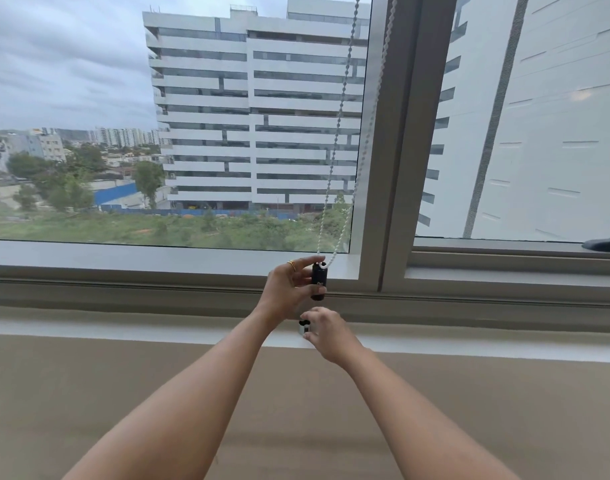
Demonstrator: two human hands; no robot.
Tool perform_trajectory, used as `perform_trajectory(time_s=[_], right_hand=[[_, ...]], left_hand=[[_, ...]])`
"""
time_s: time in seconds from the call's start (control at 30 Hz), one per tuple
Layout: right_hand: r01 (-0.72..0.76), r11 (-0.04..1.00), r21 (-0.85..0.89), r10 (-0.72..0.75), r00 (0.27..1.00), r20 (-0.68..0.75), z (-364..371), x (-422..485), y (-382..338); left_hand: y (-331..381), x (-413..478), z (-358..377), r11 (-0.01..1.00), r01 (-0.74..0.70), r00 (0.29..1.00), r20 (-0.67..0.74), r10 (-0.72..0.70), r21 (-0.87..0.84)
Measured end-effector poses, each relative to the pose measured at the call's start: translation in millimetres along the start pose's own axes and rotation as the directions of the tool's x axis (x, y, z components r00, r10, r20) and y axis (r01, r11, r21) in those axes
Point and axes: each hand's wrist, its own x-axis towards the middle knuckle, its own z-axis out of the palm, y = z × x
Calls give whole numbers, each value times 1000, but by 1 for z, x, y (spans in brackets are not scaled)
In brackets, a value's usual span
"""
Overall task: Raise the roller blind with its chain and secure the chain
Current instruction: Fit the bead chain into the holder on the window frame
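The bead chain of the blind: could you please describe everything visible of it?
The bead chain is a loop of small white beads, seemingly plastic. Its two strands hang slanted beside the grey window frame and meet in a black cylindrical weight, held upright in the left hand.

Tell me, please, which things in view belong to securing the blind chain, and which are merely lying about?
Belonging to the job:
- bead chain
- black chain weight, held by the left hand
- small white clip on the sill, at the right hand

Merely lying about:
- dark object on the right-hand sill
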Motion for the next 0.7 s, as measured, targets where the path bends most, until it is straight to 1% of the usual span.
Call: perform_trajectory(time_s=[0.17, 0.3, 0.43, 0.57, 0.7], right_hand=[[-19, 994, -109, 32, 993, 111, 5, 5, -4], [-41, 987, -153, 65, 986, 153, 11, 6, -6], [-42, 989, -141, 59, 990, 124, 13, 8, -8], [-30, 990, -139, 39, 997, 60, 15, 9, -10], [-55, 992, -116, 56, 998, 0, 15, 10, -9]], left_hand=[[0, 1, -4, 1000, 4, 1000, -4, -4, -11], [-1, 0, -7, 1000, 13, 1000, -1, -13, -23], [-2, 1, -11, 1000, 14, 1000, -2, -15, -26], [-3, 2, -14, 1000, 11, 1000, -2, -11, -21], [-4, 2, -16, 1000, 11, 1000, -8, -11, -20]])
